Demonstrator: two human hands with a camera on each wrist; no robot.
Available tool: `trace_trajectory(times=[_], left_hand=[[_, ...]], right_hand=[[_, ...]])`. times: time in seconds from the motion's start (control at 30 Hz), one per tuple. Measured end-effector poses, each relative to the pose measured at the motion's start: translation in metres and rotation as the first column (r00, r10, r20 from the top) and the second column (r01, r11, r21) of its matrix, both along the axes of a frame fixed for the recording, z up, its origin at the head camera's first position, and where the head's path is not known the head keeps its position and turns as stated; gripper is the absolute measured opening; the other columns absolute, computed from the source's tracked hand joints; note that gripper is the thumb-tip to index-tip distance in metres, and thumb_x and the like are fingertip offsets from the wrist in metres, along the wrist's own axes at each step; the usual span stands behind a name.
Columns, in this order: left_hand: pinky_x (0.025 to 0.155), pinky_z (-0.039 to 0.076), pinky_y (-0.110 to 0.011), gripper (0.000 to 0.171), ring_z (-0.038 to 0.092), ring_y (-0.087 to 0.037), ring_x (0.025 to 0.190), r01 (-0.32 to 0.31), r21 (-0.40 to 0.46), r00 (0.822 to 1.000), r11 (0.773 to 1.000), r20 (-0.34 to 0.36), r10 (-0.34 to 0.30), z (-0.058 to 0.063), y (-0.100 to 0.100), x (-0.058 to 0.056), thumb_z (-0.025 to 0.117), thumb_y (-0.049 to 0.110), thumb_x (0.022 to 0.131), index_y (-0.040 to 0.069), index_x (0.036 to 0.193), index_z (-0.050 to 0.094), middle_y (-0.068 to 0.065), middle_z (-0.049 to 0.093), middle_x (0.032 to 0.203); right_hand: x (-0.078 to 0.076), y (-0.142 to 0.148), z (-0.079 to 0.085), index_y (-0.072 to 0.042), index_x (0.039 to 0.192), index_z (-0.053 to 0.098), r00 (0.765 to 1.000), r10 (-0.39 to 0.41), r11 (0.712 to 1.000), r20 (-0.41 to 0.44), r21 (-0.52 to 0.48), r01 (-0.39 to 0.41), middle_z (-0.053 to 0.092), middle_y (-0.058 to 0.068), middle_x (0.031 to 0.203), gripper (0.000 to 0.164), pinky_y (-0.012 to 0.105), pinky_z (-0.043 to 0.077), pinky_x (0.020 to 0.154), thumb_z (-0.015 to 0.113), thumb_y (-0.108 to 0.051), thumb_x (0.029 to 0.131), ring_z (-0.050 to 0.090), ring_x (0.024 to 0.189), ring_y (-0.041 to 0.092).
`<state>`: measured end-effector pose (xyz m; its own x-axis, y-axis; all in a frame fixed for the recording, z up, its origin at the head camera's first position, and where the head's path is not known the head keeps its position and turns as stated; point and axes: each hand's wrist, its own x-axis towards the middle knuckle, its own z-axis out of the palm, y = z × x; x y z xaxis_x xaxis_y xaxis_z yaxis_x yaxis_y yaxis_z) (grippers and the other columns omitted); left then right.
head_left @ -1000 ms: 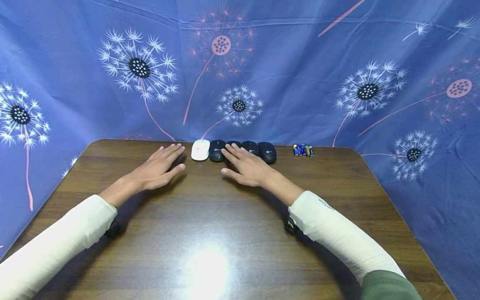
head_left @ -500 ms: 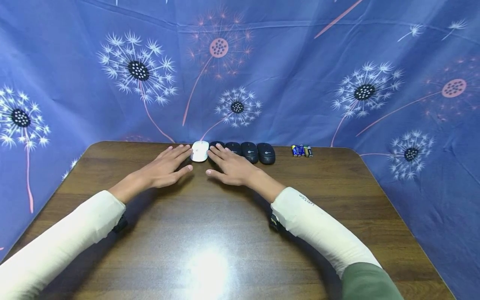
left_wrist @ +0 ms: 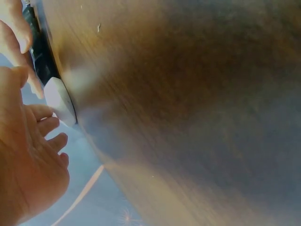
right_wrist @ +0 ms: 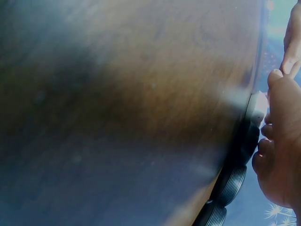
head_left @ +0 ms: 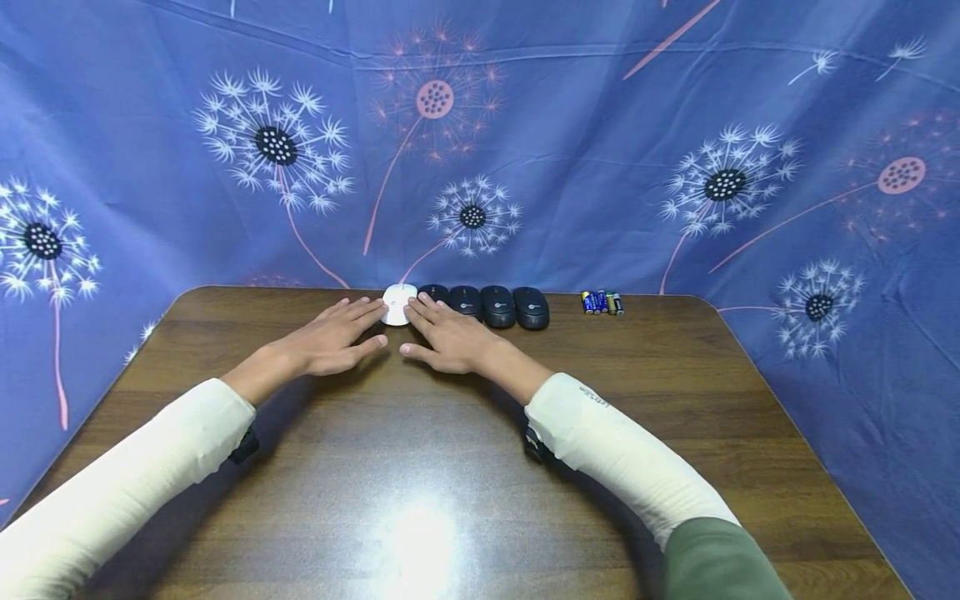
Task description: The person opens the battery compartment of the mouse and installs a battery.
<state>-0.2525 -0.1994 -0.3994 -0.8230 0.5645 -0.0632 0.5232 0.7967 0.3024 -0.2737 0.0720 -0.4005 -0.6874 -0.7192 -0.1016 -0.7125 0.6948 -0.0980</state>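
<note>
A white computer mouse [head_left: 398, 305] lies at the left end of a row along the table's far edge. My left hand [head_left: 333, 337] is spread palm down, its fingertips right at the mouse's left side; in the left wrist view its fingers reach the white mouse [left_wrist: 59, 101]. From the right, my right hand [head_left: 450, 337] has straight fingers, with fingertips at the white mouse's right side. That hand partly hides the nearest black mouse [head_left: 433, 292]. Beside it stand more black mice [head_left: 498, 307] in line, side by side. Neither hand grips anything.
A small row of batteries [head_left: 602, 302] lies farther right near the far edge. Behind the wooden table [head_left: 360, 433] hangs a blue cloth [head_left: 585, 167] with a dandelion print. Light glares off the tabletop near the front.
My right hand has slid left, off the middle black mice to the white mouse. My left hand has shifted a little right to the white mouse's other side.
</note>
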Motion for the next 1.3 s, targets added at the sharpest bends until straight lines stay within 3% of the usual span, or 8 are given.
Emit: trace_trajectory(times=[0.33,0.7,0.93,1.3], left_hand=[[0.148,0.011,-0.067,0.069,0.024,-0.046,0.174,0.022,0.015,1.000,1.000,-0.006,-0.021,0.006,0.001,0.000,0.044,0.044,0.121,0.003,0.176,0.034,-0.019,0.033,0.184],[0.143,0.023,-0.074,0.072,0.024,-0.049,0.173,0.019,0.019,1.000,1.000,0.015,-0.019,0.008,-0.002,0.004,0.046,0.046,0.121,0.003,0.176,0.033,-0.027,0.027,0.184],[0.143,0.026,-0.072,0.073,0.026,-0.050,0.172,0.015,0.011,1.000,1.000,0.019,-0.015,0.010,-0.001,0.014,0.047,0.047,0.120,0.002,0.176,0.033,-0.028,0.028,0.184],[0.141,0.032,-0.072,0.070,0.036,-0.052,0.168,0.030,0.030,0.999,0.999,-0.026,-0.029,0.008,0.003,0.034,0.049,0.045,0.120,-0.003,0.171,0.042,-0.031,0.038,0.179]], right_hand=[[-0.002,-0.005,-0.002,-0.006,0.180,0.021,1.000,0.009,1.000,-0.018,0.027,-0.008,0.018,0.014,0.190,0.083,0.041,0.012,0.151,0.034,-0.062,0.120,0.011,0.179,0.033],[0.007,-0.010,0.010,-0.010,0.181,0.017,1.000,-0.005,0.996,0.009,0.088,0.005,0.014,0.011,0.191,0.088,0.038,0.014,0.151,0.034,-0.068,0.118,0.006,0.179,0.026],[0.013,-0.010,0.012,-0.010,0.182,0.015,1.000,0.009,0.991,0.010,0.131,-0.011,0.011,0.010,0.192,0.089,0.038,0.011,0.151,0.034,-0.069,0.117,0.004,0.180,0.024],[0.029,-0.005,0.012,-0.011,0.182,0.016,0.999,0.035,0.988,0.017,0.148,-0.038,0.012,0.010,0.191,0.092,0.040,0.018,0.150,0.040,-0.070,0.116,0.008,0.179,0.024]])
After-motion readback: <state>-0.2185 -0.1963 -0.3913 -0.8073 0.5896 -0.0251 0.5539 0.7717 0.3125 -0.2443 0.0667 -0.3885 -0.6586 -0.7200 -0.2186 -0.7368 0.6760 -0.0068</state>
